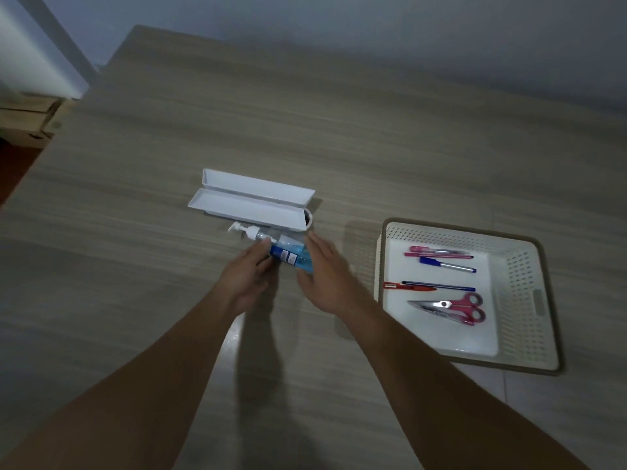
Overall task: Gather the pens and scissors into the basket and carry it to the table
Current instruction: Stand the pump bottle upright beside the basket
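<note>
On the wood floor, the basket sits by the right edge with the pens and scissors inside. The left hand seems to grip a blue pump bottle. The right hand is open just beside it.

Two bare forearms, no sleeves, unadorned hands.

perforated plastic basket; wood-grain matt floor; clear glossy bottle.
</note>
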`<state>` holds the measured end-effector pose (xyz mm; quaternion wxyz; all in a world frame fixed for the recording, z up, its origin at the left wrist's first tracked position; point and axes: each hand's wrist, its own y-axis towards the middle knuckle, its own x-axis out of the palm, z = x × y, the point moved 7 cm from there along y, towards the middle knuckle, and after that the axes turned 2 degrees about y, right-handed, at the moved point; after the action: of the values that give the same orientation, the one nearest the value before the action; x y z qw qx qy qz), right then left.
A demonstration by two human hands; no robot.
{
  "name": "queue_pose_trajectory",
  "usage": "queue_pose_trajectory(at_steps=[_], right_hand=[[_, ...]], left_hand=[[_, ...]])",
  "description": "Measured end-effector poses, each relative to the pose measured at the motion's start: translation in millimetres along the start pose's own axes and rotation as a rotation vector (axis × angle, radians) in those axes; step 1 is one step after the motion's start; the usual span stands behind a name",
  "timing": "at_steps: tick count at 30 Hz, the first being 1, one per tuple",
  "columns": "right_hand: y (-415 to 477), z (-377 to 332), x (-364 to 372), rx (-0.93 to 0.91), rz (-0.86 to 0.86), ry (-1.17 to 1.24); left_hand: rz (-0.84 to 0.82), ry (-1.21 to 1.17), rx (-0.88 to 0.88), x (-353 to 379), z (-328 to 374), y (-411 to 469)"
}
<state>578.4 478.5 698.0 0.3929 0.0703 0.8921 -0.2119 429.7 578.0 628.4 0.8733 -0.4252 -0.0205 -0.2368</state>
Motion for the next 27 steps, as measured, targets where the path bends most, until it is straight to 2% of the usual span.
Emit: queue_pose_trajectory(at_steps=[4, 6, 11, 15, 19, 27], right_hand=[[-25.0, 13.8, 5.4, 0.064, -0.043, 0.045], [-33.9, 20.1, 4.4, 0.105, -0.045, 0.038], [-44.3, 30.3, -5.7, 0.157, -0.003, 0.015], [-54.1, 38.0, -31.3, 0.144, 0.069, 0.042], [-73.5, 51.1, -84.0, 0.096, 0.211, 0.097], [-149.0, 173.9, -196.2, 0.329, 0.452, 0.101]], left_hand=[[0.011, -0.147, 0.029, 10.2, -5.3, -9.0], [0.031, -0.134, 0.036, 25.6, -6.7, -21.8], [0.166, 0.025, 0.13, 54.6, -3.2, -44.1], [0.129, 0.199, 0.239, 88.4, 10.6, -56.0], [0.063, 0.431, 0.373, 124.2, 26.1, -56.7], [0.026, 0.776, 0.512, 186.0, 35.8, -42.2]])
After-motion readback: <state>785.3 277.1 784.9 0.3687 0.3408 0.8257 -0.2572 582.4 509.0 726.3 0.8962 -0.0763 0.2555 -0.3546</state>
